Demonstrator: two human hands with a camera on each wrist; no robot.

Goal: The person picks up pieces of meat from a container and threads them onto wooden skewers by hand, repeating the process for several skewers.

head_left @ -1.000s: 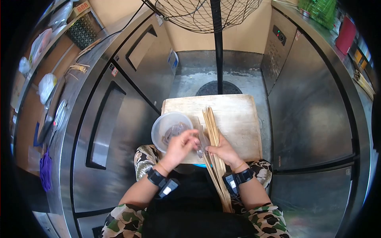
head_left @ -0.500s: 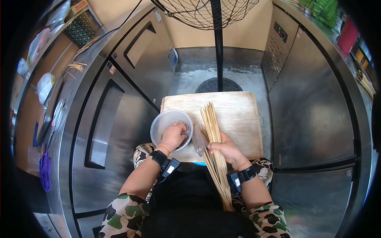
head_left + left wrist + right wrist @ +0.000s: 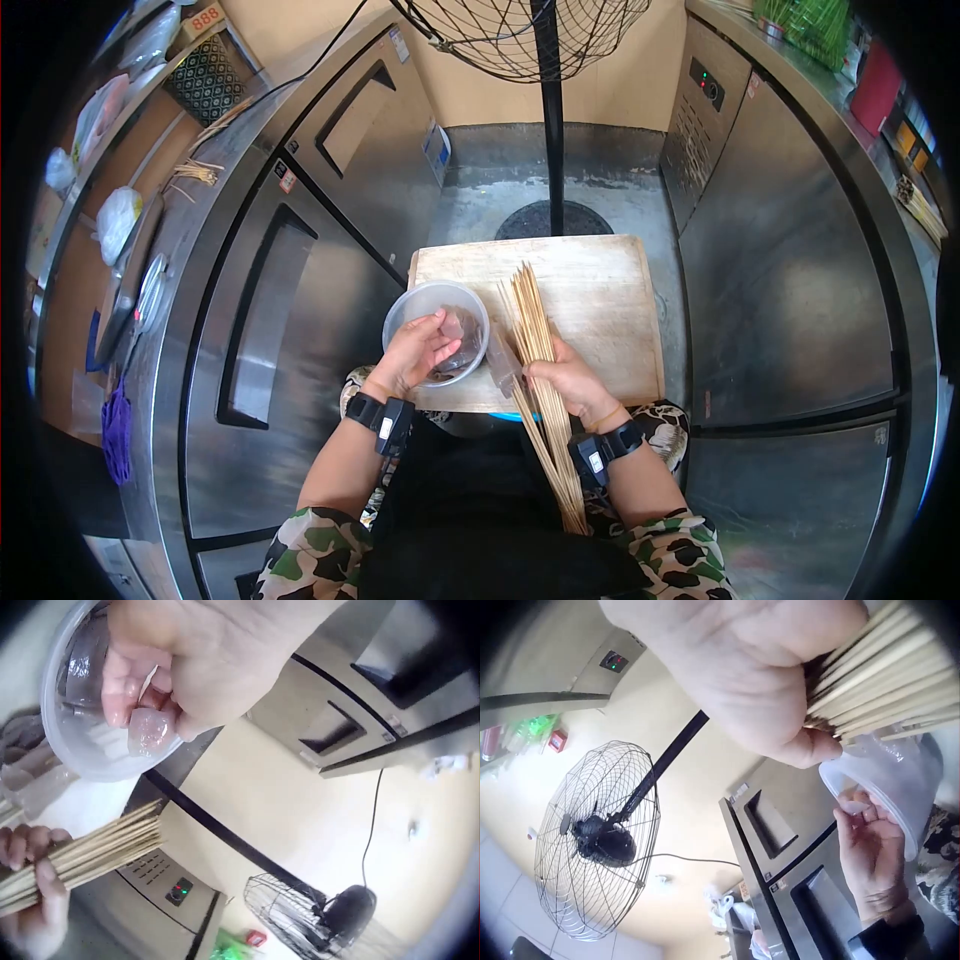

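Over the clear plastic tub, my left hand pinches a translucent, greyish-pink, jelly-like piece between thumb and fingers. More wet, see-through pieces lie in the tub below. My right hand grips a thick bundle of bamboo skewers, pointed ends away from me. Along the left side of that bundle, similar translucent pieces sit on a skewer, close to the tub's rim. In the right wrist view the skewers pass under the right thumb, and the fingers behind them are largely hidden.
A pale wooden board lies under the tub and skewers, across my knees. Steel cabinets flank both sides. Ahead stands a fan on a black pole with a round base. Loose skewers rest on the left counter.
My left hand moved from beside the skewered pieces down into the tub, then rose slightly with a piece between its fingers. My right hand keeps its grip on the skewers.
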